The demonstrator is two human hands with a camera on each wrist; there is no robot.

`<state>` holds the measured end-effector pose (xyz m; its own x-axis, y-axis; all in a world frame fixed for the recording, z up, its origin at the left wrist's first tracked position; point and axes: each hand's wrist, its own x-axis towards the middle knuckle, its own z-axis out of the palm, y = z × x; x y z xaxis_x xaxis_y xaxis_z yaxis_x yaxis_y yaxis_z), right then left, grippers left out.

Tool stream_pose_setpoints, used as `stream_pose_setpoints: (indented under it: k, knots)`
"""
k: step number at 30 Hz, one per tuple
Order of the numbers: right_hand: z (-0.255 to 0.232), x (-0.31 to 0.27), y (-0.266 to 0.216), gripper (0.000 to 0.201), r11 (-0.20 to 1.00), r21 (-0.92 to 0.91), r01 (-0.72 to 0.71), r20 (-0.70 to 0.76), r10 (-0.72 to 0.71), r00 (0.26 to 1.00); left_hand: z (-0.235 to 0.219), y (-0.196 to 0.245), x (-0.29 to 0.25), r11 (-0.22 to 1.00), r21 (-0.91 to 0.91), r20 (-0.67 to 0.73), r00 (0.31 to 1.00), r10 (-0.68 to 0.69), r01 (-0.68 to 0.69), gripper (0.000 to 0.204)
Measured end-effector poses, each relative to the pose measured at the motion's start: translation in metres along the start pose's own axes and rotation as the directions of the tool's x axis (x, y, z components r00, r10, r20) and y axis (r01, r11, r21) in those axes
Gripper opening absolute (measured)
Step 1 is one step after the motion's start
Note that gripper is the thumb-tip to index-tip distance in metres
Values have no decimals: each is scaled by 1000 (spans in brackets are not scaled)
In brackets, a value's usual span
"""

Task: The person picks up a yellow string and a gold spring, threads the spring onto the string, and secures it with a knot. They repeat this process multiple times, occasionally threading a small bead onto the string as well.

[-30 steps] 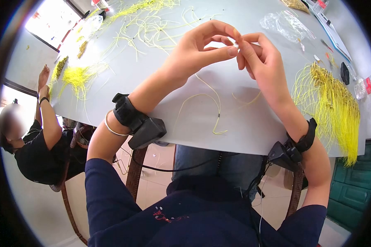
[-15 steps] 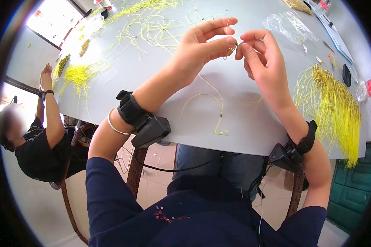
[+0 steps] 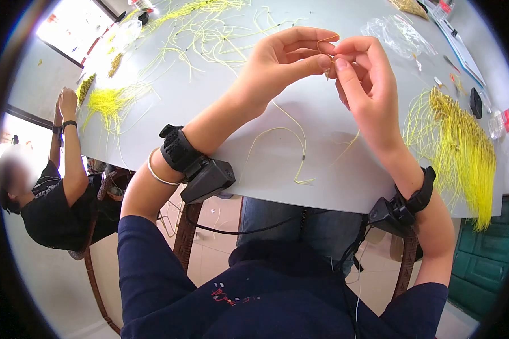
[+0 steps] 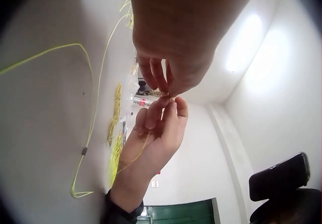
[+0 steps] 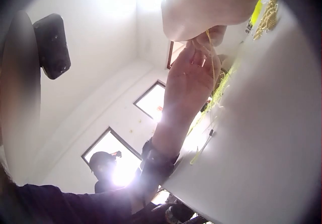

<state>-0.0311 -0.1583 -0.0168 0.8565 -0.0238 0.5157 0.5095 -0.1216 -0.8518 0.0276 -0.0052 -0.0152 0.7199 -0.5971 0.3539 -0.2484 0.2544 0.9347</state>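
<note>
Both hands meet above the grey table [image 3: 277, 169]. Between thumb and fingers, my left hand [image 3: 285, 65] pinches a small gold coil spring [image 3: 327, 72], which also shows between the hands in the left wrist view. My right hand [image 3: 367, 85] is right beside it, thumb and index finger pinching a thin yellow cord [image 3: 349, 145]. One stretch of this cord arches over the left fingertips; another hangs below the right palm. The exact joint of cord and spring is hidden by fingers. Under the hands lies a loose yellow cord [image 3: 276, 129] with a small dark bead.
At right lies a thick bundle of yellow cords [image 3: 464, 152] with gold ends, near a plastic bottle [image 3: 504, 120]. Loose cords [image 3: 203, 39] and a clear bag [image 3: 396, 37] lie farther back. Another person [image 3: 54, 209] sits at the left edge.
The left fingers spread, showing the spring, then closed in again. Now the spring is slightly farther right, against the right fingertips, and a cord loop shows over the left fingers.
</note>
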Motion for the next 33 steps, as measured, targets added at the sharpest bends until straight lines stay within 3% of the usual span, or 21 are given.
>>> stream_pose_setpoints:
  k: [8,11,12,13,15,20,26,28,29,31,33]
  knots:
    - [-1,0,1,8,999,-28,20,-15,-21,1000,1,5,-1,978,206,-24,999,24,-19,36]
    - [-5,2,2,6,992,-97,85,-72,-92,993,0,4,-1,978,210,15,1000,-10,6,34]
    - [-6,4,3,5,979,-118,169,-103,-181,978,1,4,-1,978,209,15,1000,-10,7,34]
    - [-7,5,4,4,958,-141,251,-133,-270,954,2,6,-2,980,199,28,999,-33,27,34]
    - [-6,6,5,4,957,-121,262,-142,-278,950,4,6,-3,981,188,45,997,-58,49,34]
    - [-6,6,6,5,957,-97,273,-144,-285,948,4,4,-6,960,-89,105,961,-256,266,33]
    - [-5,5,8,3,954,-116,277,-165,-293,942,3,1,-5,936,-153,62,948,-312,318,16]
    - [-6,4,2,9,986,164,27,-186,4,983,3,3,-5,930,-188,72,949,-306,314,10]
    - [-7,4,4,9,986,164,28,-184,3,983,3,3,-6,924,-223,82,951,-299,310,5]
    - [-9,4,9,17,930,282,-234,-48,258,965,-2,-2,-7,923,-245,83,955,-284,296,3]
    - [-7,4,8,18,933,253,-254,23,257,966,-6,-4,-7,922,-265,85,959,-270,283,4]
